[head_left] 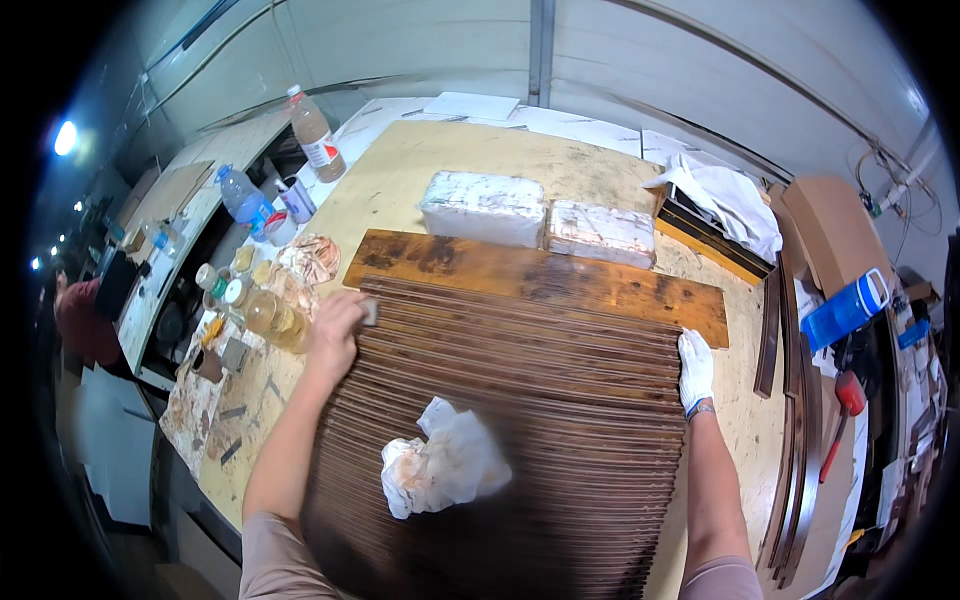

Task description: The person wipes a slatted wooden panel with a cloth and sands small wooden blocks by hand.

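A broad row of dark brown wooden slats (520,345) lies side by side in front of me. My left hand (338,328), bare, is closed on a small grey block (370,312) at the far left end of the slats. Their right ends meet my right hand (697,368), which wears a white glove and lies along the edge with its fingers stretched forward. A crumpled, stained white cloth (430,470) rests on the slats between my arms. Just beyond them runs a wider brown board (560,280) with dark blotches.
Two white-wrapped blocks (485,208) stand behind the board. At left are bottles (270,315) and stained rags (308,258). A white cloth (725,205) drapes a black box at back right. Along the right lie dark strips (800,470), a red mallet (850,392) and a blue bottle (840,312).
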### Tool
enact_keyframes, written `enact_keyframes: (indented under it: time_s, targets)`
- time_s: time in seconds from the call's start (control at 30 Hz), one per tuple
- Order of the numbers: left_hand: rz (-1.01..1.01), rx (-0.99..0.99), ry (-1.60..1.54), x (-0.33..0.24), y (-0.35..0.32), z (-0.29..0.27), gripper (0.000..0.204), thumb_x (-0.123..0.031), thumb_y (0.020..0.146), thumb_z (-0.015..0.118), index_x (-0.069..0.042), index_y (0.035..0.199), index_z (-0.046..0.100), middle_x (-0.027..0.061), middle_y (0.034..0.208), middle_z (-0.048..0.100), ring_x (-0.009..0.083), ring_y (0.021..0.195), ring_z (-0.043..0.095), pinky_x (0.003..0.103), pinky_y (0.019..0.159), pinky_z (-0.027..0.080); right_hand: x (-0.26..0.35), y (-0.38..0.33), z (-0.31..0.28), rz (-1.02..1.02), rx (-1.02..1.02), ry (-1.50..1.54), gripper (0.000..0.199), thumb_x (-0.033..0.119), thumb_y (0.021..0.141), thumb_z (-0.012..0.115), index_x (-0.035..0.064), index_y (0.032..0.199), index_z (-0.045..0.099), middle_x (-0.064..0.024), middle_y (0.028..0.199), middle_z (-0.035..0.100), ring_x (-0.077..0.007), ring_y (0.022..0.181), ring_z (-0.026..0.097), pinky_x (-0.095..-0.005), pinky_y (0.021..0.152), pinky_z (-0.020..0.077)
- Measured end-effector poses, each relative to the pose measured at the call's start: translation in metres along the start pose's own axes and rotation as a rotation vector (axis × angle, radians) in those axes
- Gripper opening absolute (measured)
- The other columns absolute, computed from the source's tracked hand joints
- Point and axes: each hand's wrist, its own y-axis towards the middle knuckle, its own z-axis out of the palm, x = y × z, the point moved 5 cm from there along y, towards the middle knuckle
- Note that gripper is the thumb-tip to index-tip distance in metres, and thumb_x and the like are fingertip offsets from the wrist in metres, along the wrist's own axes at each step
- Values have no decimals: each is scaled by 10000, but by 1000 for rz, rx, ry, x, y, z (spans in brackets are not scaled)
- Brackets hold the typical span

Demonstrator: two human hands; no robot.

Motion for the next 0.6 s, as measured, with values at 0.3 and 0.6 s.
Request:
enact_keyframes:
  time_s: [0.3, 0.6]
  targets:
    - [-463, -181, 76, 43, -152, -97, 234, 115, 758, 684, -23, 947, 667, 161, 1117, 716, 370, 1078, 669, 446, 943, 536, -33, 10, -11, -21, 31, -19, 428, 250, 1072, 516, -56, 1357, 605, -193, 1453, 574, -300, 1379, 506, -384, 1194, 339]
    - [-991, -312, 425, 191, -337, -219, 347, 119, 738, 638, -37, 1047, 670, 177, 1078, 683, 386, 1044, 642, 439, 912, 513, -15, 2, -11, 322, 77, 359, 601, 432, 1078, 488, 1, 1497, 484, -150, 1557, 473, -270, 1406, 469, -367, 1186, 320]
